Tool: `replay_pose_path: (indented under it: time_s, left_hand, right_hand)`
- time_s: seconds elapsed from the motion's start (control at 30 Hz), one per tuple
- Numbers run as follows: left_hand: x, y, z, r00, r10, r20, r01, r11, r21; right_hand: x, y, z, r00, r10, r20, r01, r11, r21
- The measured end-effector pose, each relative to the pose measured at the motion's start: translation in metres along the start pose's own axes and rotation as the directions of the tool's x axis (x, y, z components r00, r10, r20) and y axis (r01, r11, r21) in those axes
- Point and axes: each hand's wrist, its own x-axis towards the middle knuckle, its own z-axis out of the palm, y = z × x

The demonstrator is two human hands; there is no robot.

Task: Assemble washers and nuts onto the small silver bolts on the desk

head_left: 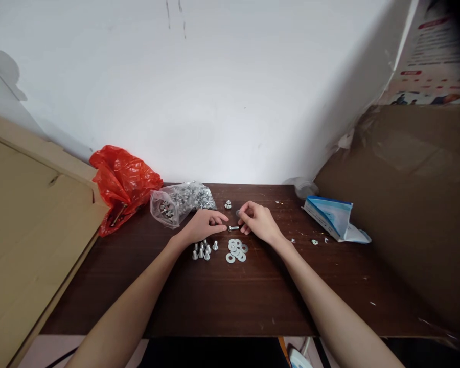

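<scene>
My right hand [259, 222] pinches a flat washer [238, 213] between thumb and fingers, above the dark table. My left hand [207, 225] is opposite it, thumb and index finger apart with nothing visibly between them. A bolt [233, 228] lies on its side between the two hands, its head close to my left thumb tip; whether they touch I cannot tell. Nearer to me is a loose pile of washers [235, 250]. Left of that pile, several bolts [201, 252] stand on their heads, partly behind my left wrist. Beyond my hands sits a small bolt assembly [228, 204].
A clear plastic bag [184, 199] full of metal hardware rests behind my left hand, beside a red plastic bag [124, 176]. To the right are a blue-and-white packet [331, 217] and small scraps [314, 242]. Cardboard [402, 204] walls the right side; a white wall [230, 102] stands behind.
</scene>
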Motion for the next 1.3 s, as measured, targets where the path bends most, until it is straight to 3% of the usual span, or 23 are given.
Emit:
replay_pose_path:
  time_s: [0.2, 0.33, 0.57, 0.7, 0.83, 1.1, 1.3]
  left_hand:
    - [-0.001, 0.005, 0.001, 0.999, -0.055, 0.004, 0.055, 0.998, -0.024]
    - [-0.001, 0.003, 0.002, 0.997, -0.072, -0.006, 0.071, 0.997, -0.036]
    - [0.001, -0.001, 0.002, 0.996, -0.043, -0.073, 0.050, 0.994, 0.102]
    - [0.002, 0.000, 0.000, 0.993, -0.046, -0.111, 0.064, 0.983, 0.170]
    - [0.003, 0.000, 0.000, 0.989, -0.072, -0.127, 0.085, 0.991, 0.100]
    - [0.003, -0.002, 0.007, 0.975, -0.027, -0.219, 0.020, 0.999, -0.033]
    - [0.003, -0.004, 0.010, 0.966, -0.009, -0.258, -0.010, 0.997, -0.072]
  right_hand:
    - [-0.001, -0.003, 0.014, 0.998, -0.040, 0.053, 0.034, 0.994, 0.107]
    - [0.000, 0.000, 0.017, 0.995, -0.081, 0.051, 0.076, 0.993, 0.086]
    - [0.004, 0.005, 0.021, 0.995, -0.081, 0.060, 0.067, 0.977, 0.203]
    - [0.005, 0.005, 0.022, 0.991, -0.130, -0.033, 0.132, 0.990, 0.048]
    - [0.004, 0.007, 0.021, 0.982, -0.162, -0.101, 0.160, 0.987, -0.029]
    - [0.007, 0.011, 0.027, 0.982, -0.165, -0.096, 0.181, 0.961, 0.207]
    - [0.004, 0.006, 0.031, 0.973, -0.219, -0.080, 0.231, 0.946, 0.226]
